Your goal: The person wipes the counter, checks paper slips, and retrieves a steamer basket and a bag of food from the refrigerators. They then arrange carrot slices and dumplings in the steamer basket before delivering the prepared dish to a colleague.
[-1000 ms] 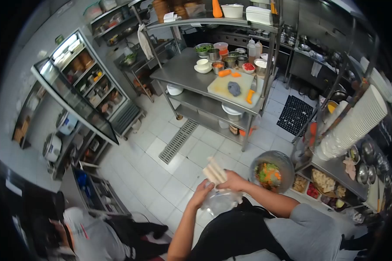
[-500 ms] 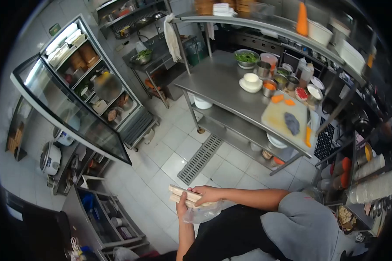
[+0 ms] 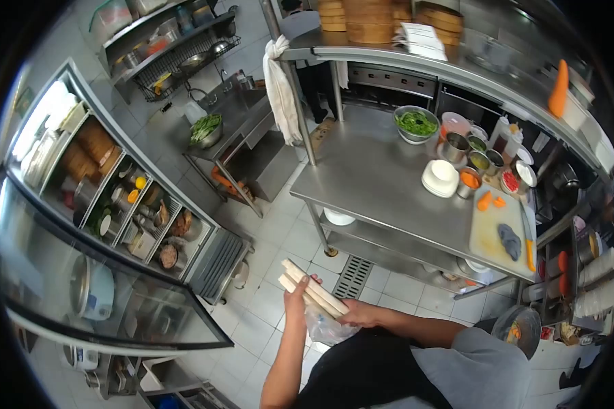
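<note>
Sticks [image 3: 315,294], maybe wooden, in right hand [image 3: 359,315]

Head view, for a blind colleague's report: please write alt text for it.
The left hand and right hand hold pale sticks over a clear plastic bag above a tiled floor. Behind stands a steel table with bowls and a cutting board.

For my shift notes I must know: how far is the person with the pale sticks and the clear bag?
Done: the pale sticks are gathered into one bundle. In hand: the left hand and right hand grip it, with the clear bag hanging under its lower end. Left: most of the sticks' length shows outside the bag, so bagging looks unfinished.
</note>
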Demonstrator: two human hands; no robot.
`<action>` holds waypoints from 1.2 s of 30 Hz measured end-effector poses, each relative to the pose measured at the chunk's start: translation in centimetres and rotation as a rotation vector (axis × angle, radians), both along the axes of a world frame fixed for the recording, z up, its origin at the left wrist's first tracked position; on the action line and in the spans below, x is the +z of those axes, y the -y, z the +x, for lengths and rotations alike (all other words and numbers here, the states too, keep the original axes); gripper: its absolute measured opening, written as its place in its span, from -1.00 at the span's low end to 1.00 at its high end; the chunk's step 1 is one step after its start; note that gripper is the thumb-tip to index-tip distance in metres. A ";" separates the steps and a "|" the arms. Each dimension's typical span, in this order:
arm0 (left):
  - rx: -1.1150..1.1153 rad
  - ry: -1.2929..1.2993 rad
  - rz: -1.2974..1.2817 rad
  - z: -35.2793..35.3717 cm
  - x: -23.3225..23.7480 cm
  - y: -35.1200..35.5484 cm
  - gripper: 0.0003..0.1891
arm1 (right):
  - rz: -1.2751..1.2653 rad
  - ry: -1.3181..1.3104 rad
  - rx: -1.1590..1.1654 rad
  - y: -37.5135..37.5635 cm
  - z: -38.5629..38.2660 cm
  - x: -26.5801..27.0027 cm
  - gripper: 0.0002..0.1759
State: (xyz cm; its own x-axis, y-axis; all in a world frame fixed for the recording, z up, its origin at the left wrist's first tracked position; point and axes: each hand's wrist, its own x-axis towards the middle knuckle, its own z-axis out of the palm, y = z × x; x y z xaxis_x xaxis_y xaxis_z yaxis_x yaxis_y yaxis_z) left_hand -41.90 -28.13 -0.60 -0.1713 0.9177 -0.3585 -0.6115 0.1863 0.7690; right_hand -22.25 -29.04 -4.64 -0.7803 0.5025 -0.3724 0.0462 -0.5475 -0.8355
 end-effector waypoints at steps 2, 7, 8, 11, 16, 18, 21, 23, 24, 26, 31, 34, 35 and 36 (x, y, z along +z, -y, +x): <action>-0.066 -0.031 0.067 -3.7 -0.3 -3.7 -0.58 | 0.136 -0.181 -0.063 -4.4 -3.7 -4.1 -0.35; -0.009 0.058 0.091 -14.5 0.1 -10.2 -0.45 | 0.022 -0.295 0.214 -17.6 -11.6 0.1 -0.30; 0.066 0.107 0.039 -16.6 -0.6 -11.5 -0.46 | 0.063 -0.168 0.291 -20.1 -13.4 0.7 -0.29; 0.107 0.289 -0.025 -21.6 -1.2 -15.0 -0.55 | 0.151 -0.034 0.363 -25.9 -18.7 2.1 -0.30; 0.217 0.247 -0.009 -28.3 -3.5 -25.5 -0.55 | 0.146 -0.093 0.230 -34.8 -25.5 1.8 -0.21; 0.089 0.176 -0.053 -30.1 -3.0 -30.2 -0.53 | 0.283 0.133 0.251 -38.4 -26.2 2.4 -0.20; -0.092 0.019 0.023 -30.2 0.5 -37.7 -0.53 | 0.254 0.089 0.023 -42.3 -26.0 3.7 -0.21; -0.260 0.073 0.034 -30.8 0.0 -43.7 -0.54 | 0.199 0.010 -0.117 -45.1 -25.5 3.2 -0.23; -0.340 0.055 0.021 -30.7 0.6 -46.0 -0.54 | 0.087 -0.046 -0.191 -45.9 -25.0 3.6 -0.24; -0.590 -0.030 0.055 -31.1 -1.1 -51.2 -0.49 | -0.137 -0.167 -0.347 -46.3 -23.4 4.4 -0.26; -0.868 -0.273 0.083 -28.7 -5.1 -62.7 -0.44 | -0.118 -0.308 -0.717 -48.8 -20.4 4.1 -0.31; -1.047 -0.260 -0.014 -29.5 -10.9 -66.9 -0.45 | -0.089 -0.235 -0.981 -51.5 -18.6 3.6 -0.38; -1.195 -0.259 0.048 -30.4 -13.0 -67.8 -0.47 | -0.089 -0.238 -0.998 -52.9 -18.0 2.8 -0.38; -1.336 -0.256 0.110 -31.3 -15.2 -68.6 -0.49 | -0.070 -0.203 -1.074 -54.3 -17.2 2.1 -0.40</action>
State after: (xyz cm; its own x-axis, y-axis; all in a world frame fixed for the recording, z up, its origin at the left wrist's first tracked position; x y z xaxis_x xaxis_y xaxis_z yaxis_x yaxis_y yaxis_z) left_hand -73.20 40.43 -15.82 0.8109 0.4565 -0.3660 0.1451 0.4491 0.8816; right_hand -39.42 25.30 -2.59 0.0020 0.9400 -0.3412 -0.6186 -0.2669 -0.7390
